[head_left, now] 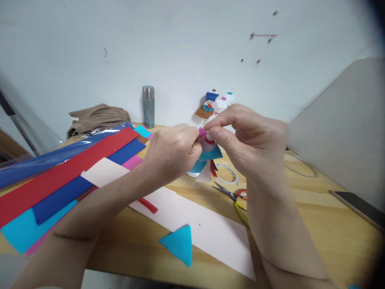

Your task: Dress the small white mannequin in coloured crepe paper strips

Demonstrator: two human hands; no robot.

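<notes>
My left hand [171,154] and my right hand [249,138] meet above the middle of the wooden table [315,224]. Between their fingertips they pinch a small paper figure [209,149] with a pink top piece, a white and red middle and a teal skirt; red and blue strips hang below it. Both hands grip it, left from the left side, right from above. Much of the figure is hidden behind my fingers.
Red, blue, cyan and pink paper sheets [60,176] lie at the left. A white sheet [195,220] carries a cyan triangle [179,243] and a red strip [147,205]. Scissors [233,196], a tape ring [227,173], a grey flask [148,106], finished paper dolls [216,105], a phone [357,206].
</notes>
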